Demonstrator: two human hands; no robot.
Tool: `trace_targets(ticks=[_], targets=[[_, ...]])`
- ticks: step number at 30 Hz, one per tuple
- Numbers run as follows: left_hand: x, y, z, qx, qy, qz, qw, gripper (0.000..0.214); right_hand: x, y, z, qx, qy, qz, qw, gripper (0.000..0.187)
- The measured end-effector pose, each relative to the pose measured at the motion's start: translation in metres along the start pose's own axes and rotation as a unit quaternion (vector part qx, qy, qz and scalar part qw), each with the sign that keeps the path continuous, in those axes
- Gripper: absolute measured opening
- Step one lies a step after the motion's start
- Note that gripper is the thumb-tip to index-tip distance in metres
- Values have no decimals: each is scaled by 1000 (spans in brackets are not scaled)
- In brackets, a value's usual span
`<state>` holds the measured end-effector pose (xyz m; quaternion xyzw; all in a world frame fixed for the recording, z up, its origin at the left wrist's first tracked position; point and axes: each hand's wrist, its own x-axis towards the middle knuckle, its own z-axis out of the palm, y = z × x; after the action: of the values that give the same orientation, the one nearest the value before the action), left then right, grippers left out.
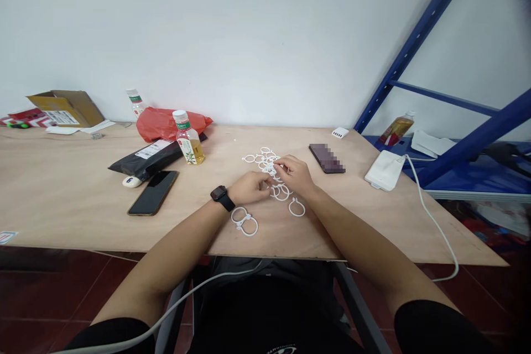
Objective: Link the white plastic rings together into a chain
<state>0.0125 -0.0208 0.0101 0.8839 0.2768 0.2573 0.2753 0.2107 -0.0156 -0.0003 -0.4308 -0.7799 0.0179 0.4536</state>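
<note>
- The counter (74, 199) is a sheet of pale, smooth plywood with a bare cut edge, and dark red floor tiles (41, 298) show below it.
- Behind it stands a plain white wall (207, 27); to the right rises a blue steel rack (418, 50).
- The rings (263, 159) are thin white plastic hoops with small clasps, lying in a tangled cluster mid-counter, under and just ahead of both hands.
- Two linked rings (244, 222) lie nearer the person, and a single ring (297, 208) lies just beside the right hand (294, 175).
- The left hand (249, 188), with a black watch (222, 197) on its wrist, meets the right hand over the cluster.
- The fingers (260, 178) of both hands are narrowly pinched on the rings, though exactly which ring is hard to tell from this view.
- A glossy black phone (152, 193) lies left of the hands, and a second phone (326, 158) lies to their right.
- A crumpled red plastic bag (166, 124) and a cardboard box (66, 109) sit towards the back left.
</note>
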Motion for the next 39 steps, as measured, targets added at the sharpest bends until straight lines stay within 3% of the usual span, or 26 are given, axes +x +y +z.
trace_targets(ticks=[5,9,19,23,31,39], targets=[[2,-7,-5,-58,124,-37,990,16,-2,-3,1,59,-27,-49,997,14],[3,-13,-4,-96,167,-52,980,25,-1,-6,3,77,-33,-57,995,12],[7,-23,-3,-198,169,-54,964,37,-1,-10,2,95,-32,-61,993,15],[6,-21,-5,-184,184,-71,963,36,-1,-8,3,91,-41,-68,993,14],[5,-21,-3,-161,188,-38,968,30,-2,-7,4,79,-29,-76,994,11],[6,-18,-3,-143,164,-45,975,33,-3,-9,5,65,-13,-80,995,8]])
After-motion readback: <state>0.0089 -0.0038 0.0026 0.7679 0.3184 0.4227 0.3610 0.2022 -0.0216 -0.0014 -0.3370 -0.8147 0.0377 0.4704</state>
